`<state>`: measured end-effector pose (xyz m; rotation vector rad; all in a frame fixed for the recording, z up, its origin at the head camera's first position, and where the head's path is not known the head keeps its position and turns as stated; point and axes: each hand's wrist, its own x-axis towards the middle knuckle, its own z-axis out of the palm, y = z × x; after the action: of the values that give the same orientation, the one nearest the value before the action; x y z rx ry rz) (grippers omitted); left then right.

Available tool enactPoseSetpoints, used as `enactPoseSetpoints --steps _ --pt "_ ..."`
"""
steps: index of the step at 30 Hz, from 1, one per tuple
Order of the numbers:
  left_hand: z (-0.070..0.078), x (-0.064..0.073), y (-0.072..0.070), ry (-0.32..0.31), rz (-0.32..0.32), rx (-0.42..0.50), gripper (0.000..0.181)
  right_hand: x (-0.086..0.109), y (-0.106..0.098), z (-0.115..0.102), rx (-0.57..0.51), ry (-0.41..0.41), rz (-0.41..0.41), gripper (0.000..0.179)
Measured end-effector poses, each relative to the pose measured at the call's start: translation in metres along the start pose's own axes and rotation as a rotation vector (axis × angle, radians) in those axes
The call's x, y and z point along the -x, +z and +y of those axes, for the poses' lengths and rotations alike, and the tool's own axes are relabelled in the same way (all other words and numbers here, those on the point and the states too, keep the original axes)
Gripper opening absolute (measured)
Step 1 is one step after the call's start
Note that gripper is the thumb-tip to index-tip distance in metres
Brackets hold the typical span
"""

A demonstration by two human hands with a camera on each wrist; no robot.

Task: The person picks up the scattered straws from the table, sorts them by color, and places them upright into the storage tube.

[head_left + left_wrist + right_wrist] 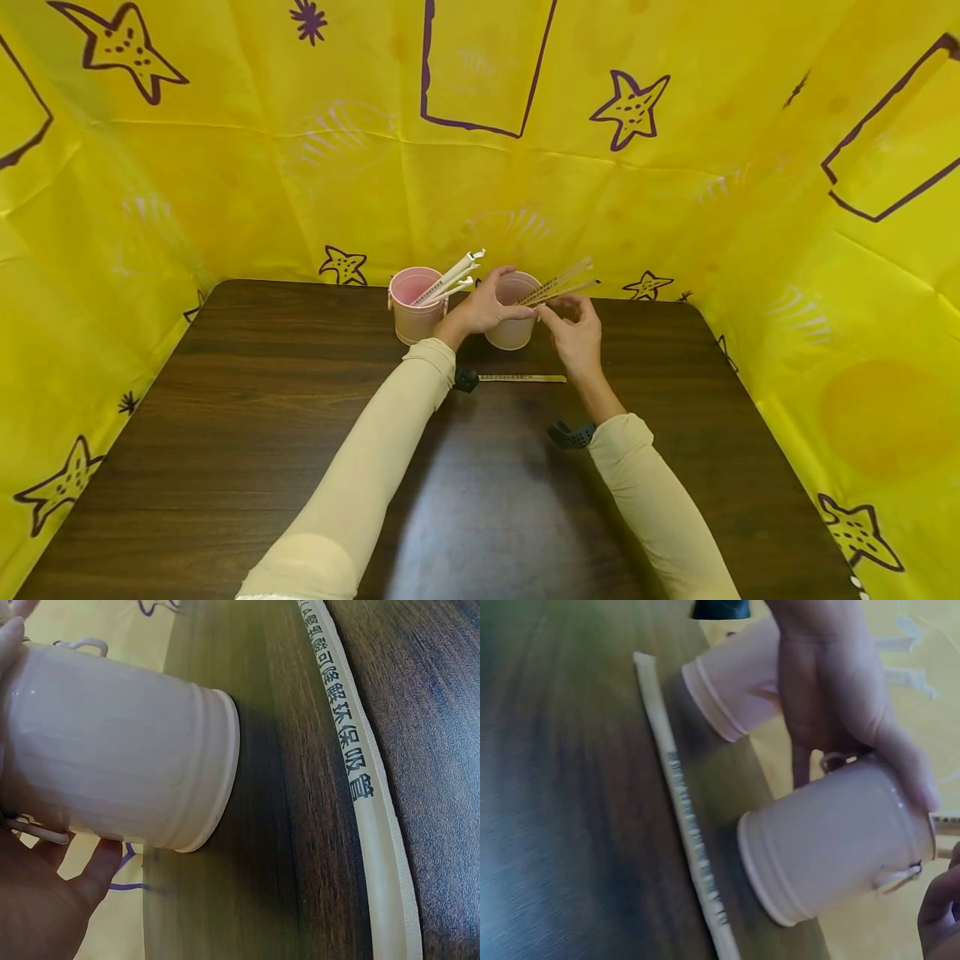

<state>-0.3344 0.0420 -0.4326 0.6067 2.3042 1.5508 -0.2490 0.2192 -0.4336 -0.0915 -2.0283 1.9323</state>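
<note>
In the head view, my left hand (483,312) grips a small pale pink bucket (512,335) by its rim; its thumb lies along the near side. Several paper-wrapped straws (558,283) lean to the right out of this bucket. My right hand (579,335) is at the bucket's right rim, thumb and fingertips pinching one of these straws low down; the fingers partly hide the contact. The left wrist view shows the bucket (120,742) upright on the table, with left fingers (94,874) round its side. One wrapped straw (522,378) lies on the table before the bucket.
A second pink bucket (416,321) stands to the left, holding several white-wrapped straws (450,279). Both buckets are near the far edge of the dark wooden table (247,400). Yellow patterned cloth (375,183) surrounds the table at the back and sides.
</note>
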Motion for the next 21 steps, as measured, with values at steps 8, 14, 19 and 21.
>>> enactPoseSetpoints --steps 8,14,19,21 --pt "0.0 0.002 0.001 0.0 -0.006 -0.011 0.099 0.033 -0.006 -0.002 0.146 -0.009 -0.085 0.042" --pt "0.001 0.002 0.0 0.004 -0.011 -0.022 0.1 0.043 -0.002 0.016 0.342 -0.044 -0.233 0.039" --pt "0.002 0.003 -0.001 0.008 -0.011 -0.03 0.099 0.046 0.007 0.019 0.51 -0.049 -0.419 0.038" --pt "0.002 0.003 -0.001 0.006 -0.014 -0.025 0.099 0.047 0.011 0.022 0.553 -0.046 -0.478 0.036"
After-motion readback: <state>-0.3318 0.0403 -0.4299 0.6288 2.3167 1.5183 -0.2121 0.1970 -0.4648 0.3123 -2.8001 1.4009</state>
